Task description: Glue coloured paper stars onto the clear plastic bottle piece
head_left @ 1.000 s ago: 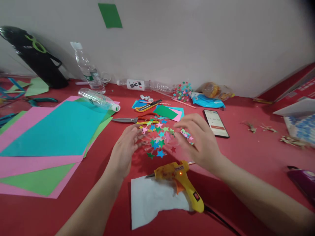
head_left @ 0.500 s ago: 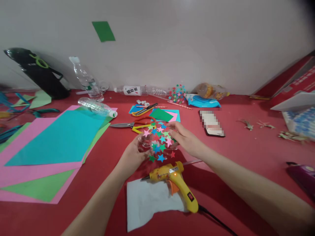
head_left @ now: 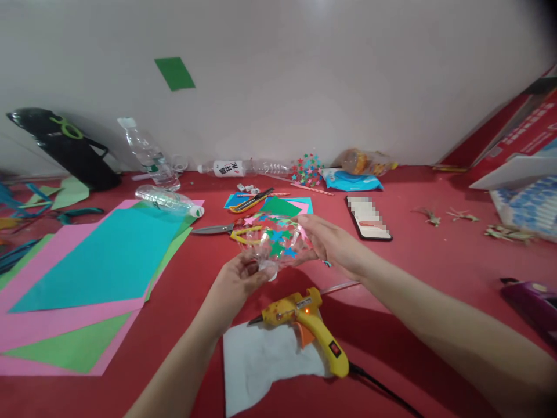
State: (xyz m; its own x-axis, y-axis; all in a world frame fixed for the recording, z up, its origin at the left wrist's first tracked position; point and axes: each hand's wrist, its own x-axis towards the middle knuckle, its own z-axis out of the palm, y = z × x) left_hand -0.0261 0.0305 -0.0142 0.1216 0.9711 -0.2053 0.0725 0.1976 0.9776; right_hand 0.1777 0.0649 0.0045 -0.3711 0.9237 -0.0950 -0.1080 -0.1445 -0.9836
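A clear plastic bottle piece point(head_left: 275, 242) covered with small coloured paper stars is held above the red table between both hands. My left hand point(head_left: 237, 281) grips its narrow neck end from below, fingers closed. My right hand point(head_left: 333, 245) holds its right side, fingers wrapped against the plastic. A yellow hot glue gun point(head_left: 310, 324) with its light lit lies just in front of the hands, its nozzle over a white sheet point(head_left: 267, 363).
Pink, teal and green paper sheets point(head_left: 87, 273) lie at left. Scissors point(head_left: 226, 230), a box cutter point(head_left: 252, 201), clear bottles point(head_left: 167, 200) and a phone point(head_left: 368, 217) sit behind the hands. Another star-covered piece point(head_left: 308, 169) stands by the wall. A purple object point(head_left: 533, 303) lies at right.
My hands closed on the star-covered bottle piece, lifted it off the table and tipped it so the neck points down toward my left hand. The camera tilted up a little.
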